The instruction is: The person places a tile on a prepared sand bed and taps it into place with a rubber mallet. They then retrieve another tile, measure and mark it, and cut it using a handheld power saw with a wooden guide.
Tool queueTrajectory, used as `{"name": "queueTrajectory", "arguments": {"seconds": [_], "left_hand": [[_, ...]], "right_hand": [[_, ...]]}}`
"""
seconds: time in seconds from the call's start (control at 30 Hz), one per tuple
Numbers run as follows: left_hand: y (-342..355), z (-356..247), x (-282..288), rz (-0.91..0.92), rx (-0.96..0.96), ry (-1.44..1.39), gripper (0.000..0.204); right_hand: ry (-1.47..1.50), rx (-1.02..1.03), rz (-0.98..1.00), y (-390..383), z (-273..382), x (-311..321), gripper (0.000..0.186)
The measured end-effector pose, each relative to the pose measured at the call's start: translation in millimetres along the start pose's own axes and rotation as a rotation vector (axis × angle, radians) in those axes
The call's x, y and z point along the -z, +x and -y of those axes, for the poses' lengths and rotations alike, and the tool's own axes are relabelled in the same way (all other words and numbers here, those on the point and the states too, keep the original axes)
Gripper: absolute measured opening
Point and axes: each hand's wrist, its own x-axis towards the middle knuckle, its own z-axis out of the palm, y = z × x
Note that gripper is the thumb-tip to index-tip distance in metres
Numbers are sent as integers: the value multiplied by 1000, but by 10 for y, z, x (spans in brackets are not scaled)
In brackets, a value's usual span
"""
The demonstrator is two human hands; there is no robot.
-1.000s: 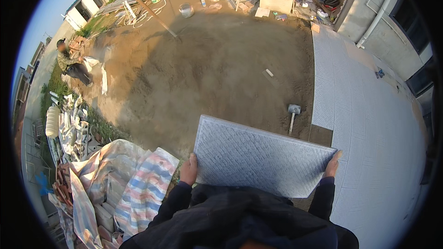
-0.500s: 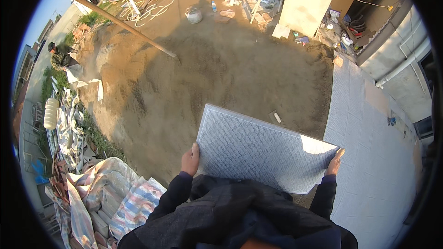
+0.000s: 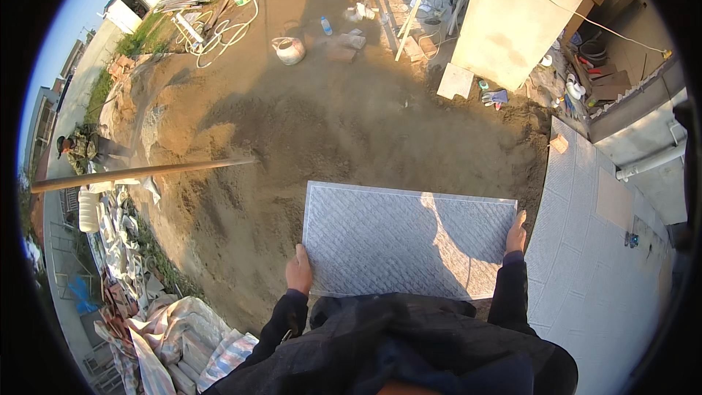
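A grey stone paving slab [image 3: 380, 234] with a ridged diagonal pattern is held at its two short sides, low in the middle of the view over sandy mortar [image 3: 344, 132]. My left hand [image 3: 298, 269] grips the slab's left edge, and my right hand [image 3: 515, 231] grips the right edge. Sunlight falls on the slab's right part. To the right lies laid grey paving [image 3: 578, 263] beside the building wall [image 3: 651, 183].
A long wooden pole [image 3: 146, 174] crosses the left, near a co-worker [image 3: 80, 148] in camouflage. Piled debris with striped sheeting [image 3: 183, 329] is at lower left. Hoses [image 3: 212, 36], a white bucket [image 3: 289, 51], leaning poles [image 3: 417, 7] and a plastered pillar [image 3: 512, 14] stand farther back.
The view has moved forward and turned; the sunlit patch on the slab has grown. The wooden pole now appears nearly level. The mallet and small white roller seen earlier are out of sight.
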Motion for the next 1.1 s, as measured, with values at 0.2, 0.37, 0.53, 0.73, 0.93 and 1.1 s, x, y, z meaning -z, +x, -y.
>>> {"name": "queueTrajectory", "arguments": {"seconds": [0.2, 0.37, 0.53, 0.73, 0.93, 1.1], "left_hand": [[685, -952, -73, -49, 222, -244, 74], [1652, -1676, -384, -215, 161, -414, 76], [3106, -2510, -678, -203, 163, -639, 75], [3973, -3258, -453, -224, 221, -439, 78], [4598, -3753, -613, -315, 450, -343, 81], [4912, -4200, -1045, -521, 564, -450, 86]], "right_hand": [[-217, 41, 45, 977, 1791, -1082, 100], [-223, 228, 50, 1894, 3003, -2206, 96], [-193, 392, 13, 2882, 4185, -3165, 99], [-506, 439, 51, 3305, 5080, -3939, 98], [-525, 318, 281, 3960, 5963, -5149, 93], [-702, 420, 516, 4676, 6854, -6500, 98]]}}
